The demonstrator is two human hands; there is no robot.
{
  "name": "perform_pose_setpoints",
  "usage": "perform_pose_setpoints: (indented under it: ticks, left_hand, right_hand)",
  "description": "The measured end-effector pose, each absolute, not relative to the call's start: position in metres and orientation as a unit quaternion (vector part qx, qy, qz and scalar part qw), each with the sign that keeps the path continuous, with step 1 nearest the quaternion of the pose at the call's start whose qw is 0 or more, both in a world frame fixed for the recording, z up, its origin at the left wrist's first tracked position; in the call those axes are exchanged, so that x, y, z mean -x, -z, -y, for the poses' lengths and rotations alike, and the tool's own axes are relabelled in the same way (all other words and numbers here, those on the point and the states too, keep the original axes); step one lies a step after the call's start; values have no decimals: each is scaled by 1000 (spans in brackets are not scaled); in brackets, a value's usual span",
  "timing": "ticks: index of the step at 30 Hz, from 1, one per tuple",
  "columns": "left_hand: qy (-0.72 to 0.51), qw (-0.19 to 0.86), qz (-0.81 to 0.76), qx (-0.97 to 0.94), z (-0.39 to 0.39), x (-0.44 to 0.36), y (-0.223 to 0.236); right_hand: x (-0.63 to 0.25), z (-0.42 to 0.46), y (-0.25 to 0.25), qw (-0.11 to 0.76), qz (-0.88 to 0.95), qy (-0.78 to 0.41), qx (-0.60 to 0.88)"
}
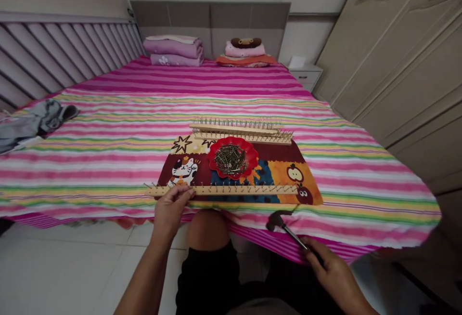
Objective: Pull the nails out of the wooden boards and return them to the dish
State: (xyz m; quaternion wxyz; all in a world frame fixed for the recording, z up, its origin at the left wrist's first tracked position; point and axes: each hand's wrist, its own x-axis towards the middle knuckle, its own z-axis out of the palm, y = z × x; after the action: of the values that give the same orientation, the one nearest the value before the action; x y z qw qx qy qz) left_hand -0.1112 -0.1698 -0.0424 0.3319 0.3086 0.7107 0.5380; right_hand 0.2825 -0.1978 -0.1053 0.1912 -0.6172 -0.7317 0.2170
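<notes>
Strip (249, 190) of nailed wood is lying along the mat (276, 151), left end jutting past its edge; left hand (173, 205) is pinching it, thumb nearly meeting finger; right hand (331, 263) is gripping the hammer (294, 236), fingers wrapped, near the front edge of the sheet (364, 175), which is giving room either side.

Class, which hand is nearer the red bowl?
Left. The left hand is to the near left of the red bowl; the right hand is farther off, to its near right.
</notes>
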Motion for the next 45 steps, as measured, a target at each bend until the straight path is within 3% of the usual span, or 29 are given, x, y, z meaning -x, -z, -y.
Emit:
perform_pose_setpoints:
  ticks: [15, 27, 41, 45]
  left_hand:
    - [-445, 286, -764, -368, 157, 102, 66]
    - [-443, 195, -739, -468, 163, 97, 76]
    - [-442, 164, -735, -487, 164, 96, 80]
    - [-441, 153, -740, -484, 162, 96, 80]
  right_hand:
    - [-280, 201, 106, 225, 734, -208, 606]
    - [-163, 187, 15, 360, 811, -205, 413]
    - [-100, 157, 17, 251, 880, -79, 396]
    - [-120, 163, 11, 296, 865, -107, 392]
